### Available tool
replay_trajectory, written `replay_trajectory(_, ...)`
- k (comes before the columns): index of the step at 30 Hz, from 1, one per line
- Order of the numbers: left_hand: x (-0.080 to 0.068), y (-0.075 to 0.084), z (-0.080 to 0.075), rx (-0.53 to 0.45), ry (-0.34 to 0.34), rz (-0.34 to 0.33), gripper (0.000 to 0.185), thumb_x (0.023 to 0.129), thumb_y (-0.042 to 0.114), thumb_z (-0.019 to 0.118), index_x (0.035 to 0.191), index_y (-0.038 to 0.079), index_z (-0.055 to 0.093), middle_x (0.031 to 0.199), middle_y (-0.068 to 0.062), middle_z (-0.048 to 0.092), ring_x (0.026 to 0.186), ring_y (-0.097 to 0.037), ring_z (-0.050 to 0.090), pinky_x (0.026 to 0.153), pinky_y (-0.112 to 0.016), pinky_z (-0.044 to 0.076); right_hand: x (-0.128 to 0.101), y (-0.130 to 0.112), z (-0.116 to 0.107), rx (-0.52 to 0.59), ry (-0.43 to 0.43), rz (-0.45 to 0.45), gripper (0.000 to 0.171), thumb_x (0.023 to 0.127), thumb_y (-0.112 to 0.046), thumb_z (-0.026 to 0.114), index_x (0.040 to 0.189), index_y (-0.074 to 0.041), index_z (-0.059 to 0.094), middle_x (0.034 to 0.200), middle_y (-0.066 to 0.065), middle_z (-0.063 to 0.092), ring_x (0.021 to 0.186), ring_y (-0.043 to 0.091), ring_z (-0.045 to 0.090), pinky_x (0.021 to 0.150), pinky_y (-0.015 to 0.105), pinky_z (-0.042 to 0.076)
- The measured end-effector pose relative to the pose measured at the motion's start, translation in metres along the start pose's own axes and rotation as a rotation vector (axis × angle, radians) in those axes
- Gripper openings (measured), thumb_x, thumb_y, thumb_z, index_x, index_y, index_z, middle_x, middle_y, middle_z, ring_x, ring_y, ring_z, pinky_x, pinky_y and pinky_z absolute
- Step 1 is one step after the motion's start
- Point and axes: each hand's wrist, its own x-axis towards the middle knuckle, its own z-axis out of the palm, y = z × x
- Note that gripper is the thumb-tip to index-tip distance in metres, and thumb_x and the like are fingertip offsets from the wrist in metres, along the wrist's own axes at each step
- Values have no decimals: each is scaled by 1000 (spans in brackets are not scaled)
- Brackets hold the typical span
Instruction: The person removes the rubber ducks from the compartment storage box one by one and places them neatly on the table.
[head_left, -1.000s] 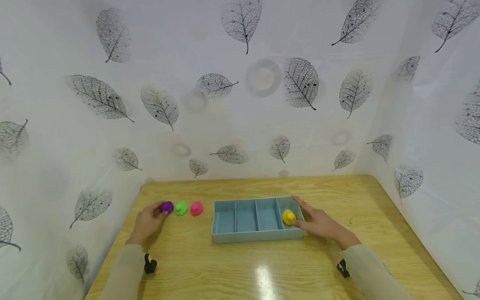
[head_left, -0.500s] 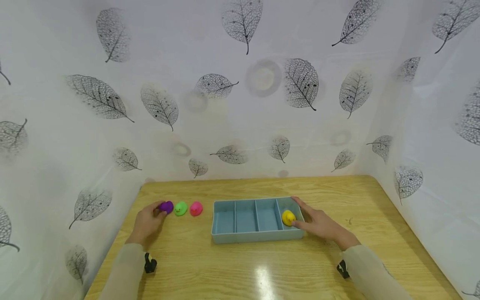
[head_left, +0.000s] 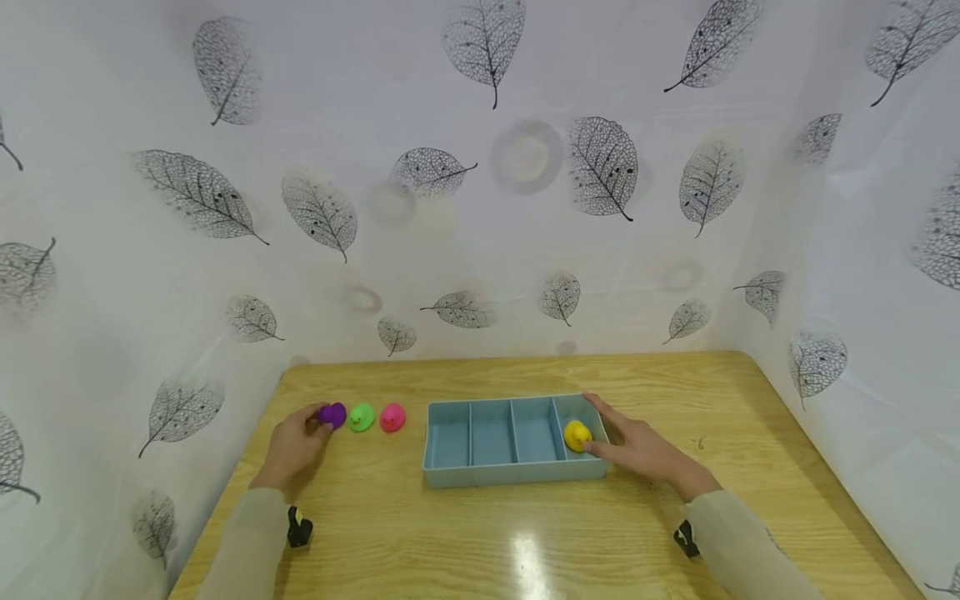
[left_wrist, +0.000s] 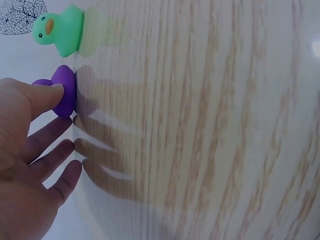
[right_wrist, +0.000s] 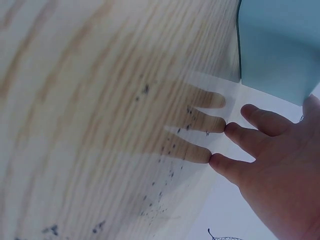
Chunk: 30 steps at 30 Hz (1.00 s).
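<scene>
You are working at a light wooden table (head_left: 525,533) with a glossy top that throws back a bright glare near your edge, closed in at the back and both sides by a white curtain (head_left: 480,208) printed with grey skeleton leaves. The blue tray (head_left: 513,476), split into four compartments, sits in the middle of the table. Your right hand (head_left: 637,447) lies at the tray's right end, its fingers fairly straight, one over the far right corner and the thumb touching the yellow duck (head_left: 577,434), which stands in the rightmost compartment; the other three compartments hold nothing. From the right wrist view the remaining fingers (right_wrist: 250,137) rest flat on the table just beside the tray's outer wall. To the left of the tray, three ducks stand in a row: the pink duck (head_left: 392,417) nearest the tray, the green duck (head_left: 362,416) next, and the purple duck (head_left: 332,414) farthest out. Your left hand (head_left: 294,446) pinches the purple duck between thumb and forefinger, while its other fingers (left_wrist: 47,160) lie spread and relaxed on the table. The green duck stands just beside the purple one, apart from your hand.
</scene>
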Motion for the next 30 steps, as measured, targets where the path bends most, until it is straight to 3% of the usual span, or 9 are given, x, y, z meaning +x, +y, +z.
replay_trajectory(15, 0, 4, -2, 9, 19, 11, 51, 100, 10, 65, 145, -10, 53, 136, -39, 62, 127, -54, 60, 112, -64, 46, 0, 2, 0, 6, 4, -19, 86, 103, -55, 61, 170, -40, 9, 174, 18, 23, 143, 59, 45, 110, 77, 40)
replay_trajectory(22, -2, 5, -10, -40, -17, -80, 62, 107, 30, 57, 159, 0, 39, 153, -39, 47, 139, -55, 50, 117, -66, 40, 0, 1, 0, -4, 6, -21, 86, 102, -55, 61, 170, -39, 11, 174, 18, 25, 141, 59, 47, 110, 77, 39)
replay_trajectory(24, 0, 8, -12, -9, 27, -56, 63, 107, 32, 57, 158, -1, 41, 152, -40, 48, 140, -56, 49, 116, -67, 41, 0, 1, -1, -13, 7, -20, 86, 102, -56, 61, 170, -39, 11, 173, 19, 26, 140, 59, 48, 110, 77, 40)
replay_trajectory(30, 8, 35, -21, 65, 156, 114, 60, 105, 28, 61, 152, -6, 46, 146, -38, 54, 134, -57, 51, 108, -71, 44, 0, -1, -2, -33, 7, -6, 87, 101, -59, 60, 170, -37, 12, 171, 23, 28, 140, 60, 47, 109, 78, 39)
